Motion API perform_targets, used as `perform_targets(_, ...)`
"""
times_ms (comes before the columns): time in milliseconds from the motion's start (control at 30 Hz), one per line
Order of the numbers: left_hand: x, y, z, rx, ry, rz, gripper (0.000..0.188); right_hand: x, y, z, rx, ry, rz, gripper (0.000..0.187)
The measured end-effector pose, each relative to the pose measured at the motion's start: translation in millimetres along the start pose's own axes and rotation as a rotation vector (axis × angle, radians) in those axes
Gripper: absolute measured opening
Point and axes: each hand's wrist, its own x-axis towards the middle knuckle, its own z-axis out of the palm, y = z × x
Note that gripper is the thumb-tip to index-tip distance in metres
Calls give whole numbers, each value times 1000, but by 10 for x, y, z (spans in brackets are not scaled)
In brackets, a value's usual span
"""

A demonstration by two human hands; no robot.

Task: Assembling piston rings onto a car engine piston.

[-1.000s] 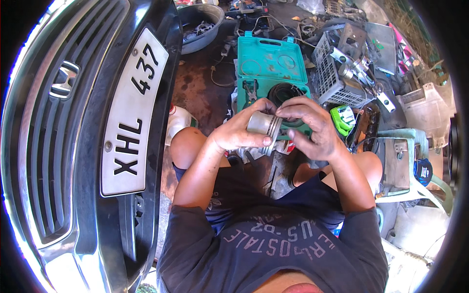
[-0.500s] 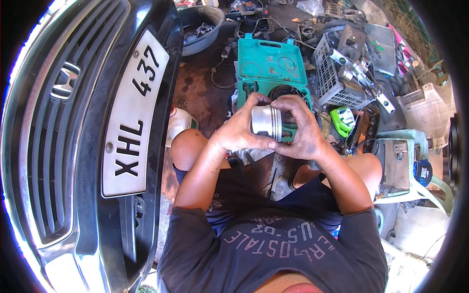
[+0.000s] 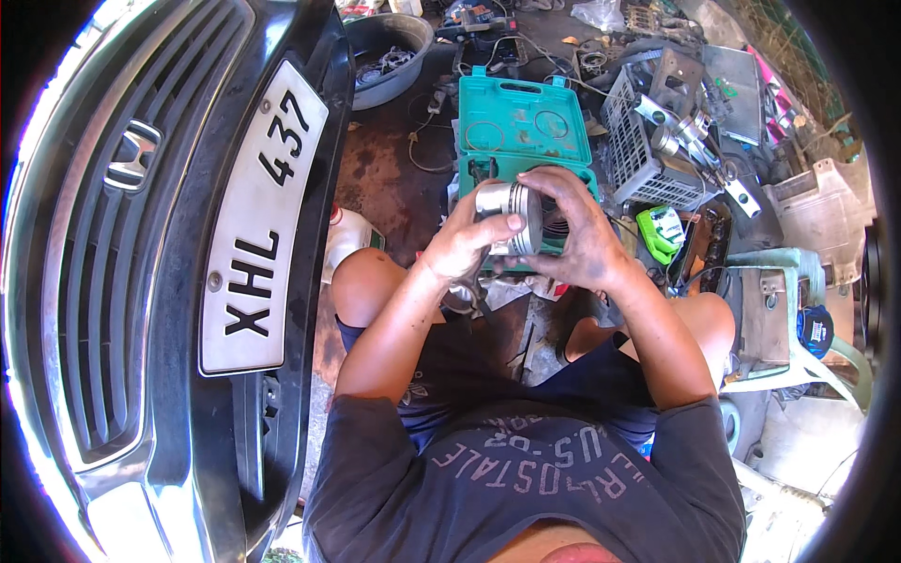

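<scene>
A silver piston [image 3: 497,199] with rings near its crown is held in front of me between both hands, its crown turned to the right. My left hand [image 3: 458,244] is closed round the skirt side, the thumb lying across it. My right hand [image 3: 589,236] curves round the crown end, fingers at the upper edge and thumb at the lower. A dark metal part, apparently a connecting rod [image 3: 469,298], hangs below my left hand; its join to the piston is hidden. Just beyond my hands lies an open teal tool case [image 3: 526,127], its lower half partly covered by them.
A dark car front [image 3: 178,216] stands close on the left. A grey basin [image 3: 399,75] is at the far left, near a white jug [image 3: 352,236]. To the right are a grey crate [image 3: 638,155], several pistons with rods [image 3: 694,136], a green container [image 3: 660,235] and a pale chair [image 3: 812,272].
The piston has turned and tilted, with its crown facing further toward me. My left thumb has moved from its lower edge onto its side. The dark rod now shows below the left hand.
</scene>
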Motion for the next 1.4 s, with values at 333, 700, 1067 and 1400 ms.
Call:
perform_targets(333,29,10,107,-408,80,-380,61,10,242,-46,382,-104,234,92)
perform_targets(700,71,-31,147,-504,143,-446,68,-26,529,-13,483,-253,361,91)
perform_targets(1067,75,-52,91,-525,104,-404,69,-13,546,-55,680,-240,417,93)
perform_targets(1400,86,-218,-8,-656,109,-246,60,29,78,7,152,46,45,83)
